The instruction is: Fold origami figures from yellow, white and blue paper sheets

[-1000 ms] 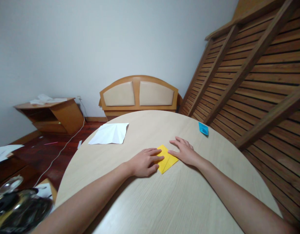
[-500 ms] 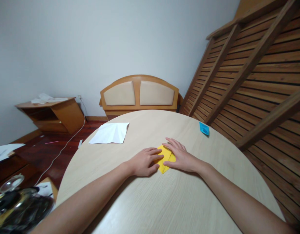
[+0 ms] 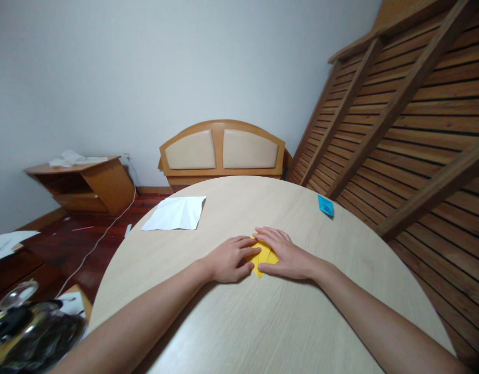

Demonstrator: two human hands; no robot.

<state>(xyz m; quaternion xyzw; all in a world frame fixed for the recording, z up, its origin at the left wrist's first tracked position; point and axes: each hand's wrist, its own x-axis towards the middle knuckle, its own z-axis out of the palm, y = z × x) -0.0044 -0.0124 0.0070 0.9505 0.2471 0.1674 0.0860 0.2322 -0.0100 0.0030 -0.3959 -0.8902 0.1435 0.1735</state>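
A small folded sheet of yellow paper lies flat on the pale wooden table, with crease lines on its face and one corner pointing toward me. My left hand rests at its left edge, fingers spread and fingertips on the paper. From the right, my right hand lies over the paper's far and right parts, its fingers stretched out and its thumb on the near part. Both hands cover some of the yellow sheet, so its full outline is hidden.
A creased white sheet lies at the table's far left. Near the far right edge is a small blue folded paper. Wooden slats lean along the right side. A headboard stands behind the table, and a low cabinet at left.
My right hand has slid a little left and lower over the yellow paper, its fingers now nearer my left fingertips. My left hand has stayed in place.
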